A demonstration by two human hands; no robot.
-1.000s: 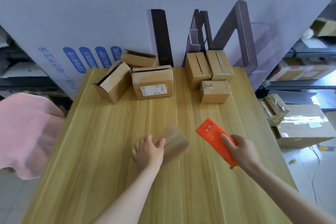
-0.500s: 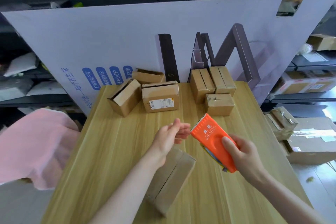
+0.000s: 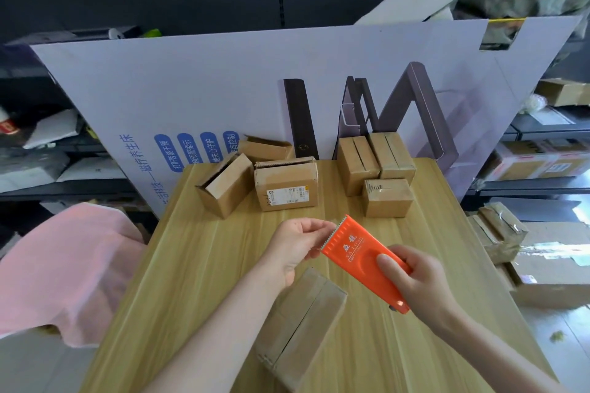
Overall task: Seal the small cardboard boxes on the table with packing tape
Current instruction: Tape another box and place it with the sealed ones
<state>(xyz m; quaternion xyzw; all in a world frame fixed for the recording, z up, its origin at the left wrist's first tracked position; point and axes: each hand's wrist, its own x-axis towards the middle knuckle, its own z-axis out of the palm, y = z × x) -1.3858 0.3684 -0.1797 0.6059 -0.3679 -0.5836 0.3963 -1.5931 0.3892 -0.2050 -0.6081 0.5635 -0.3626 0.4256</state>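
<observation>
Fingers (image 3: 319, 226) of left hand (image 3: 295, 244), lifted off box (image 3: 300, 325), pinch edge of dispenser (image 3: 352, 252); right hand (image 3: 418, 281) grips it.

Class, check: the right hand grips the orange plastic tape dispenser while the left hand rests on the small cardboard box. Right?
No. The head view shows the left hand pinching the toothed end of the orange plastic tape dispenser, clear of the small cardboard box. The rest holds.

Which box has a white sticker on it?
The labelled box standing at the back of the table, just right of the tipped-over open box. Its front carries a white sticker; no other box has one.
</observation>
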